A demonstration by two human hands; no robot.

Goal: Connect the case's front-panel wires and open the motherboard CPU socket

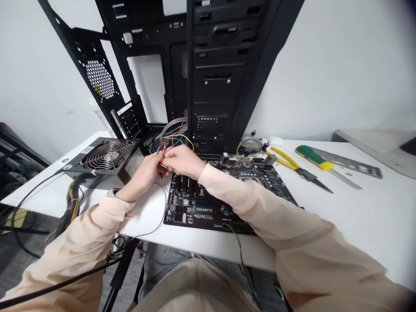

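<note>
My left hand [147,174] and my right hand [182,160] meet above the top left of a black Gigabyte motherboard [224,197]. Both have their fingers closed on thin coloured wires [173,136], which run out of the open computer case [214,78] behind. A small dark end, perhaps a connector, shows below the fingers; its kind I cannot make out. To the left of my left hand sits a power supply [107,158] with a round fan grille. The motherboard lies flat under my right forearm.
On the right lie yellow-handled pliers [292,167], a green and yellow screwdriver [321,162] and a metal I/O plate [351,162]. Loose wires [250,149] sit by the case's right foot. A cable bundle [74,201] hangs over the white table's [195,242] left front edge.
</note>
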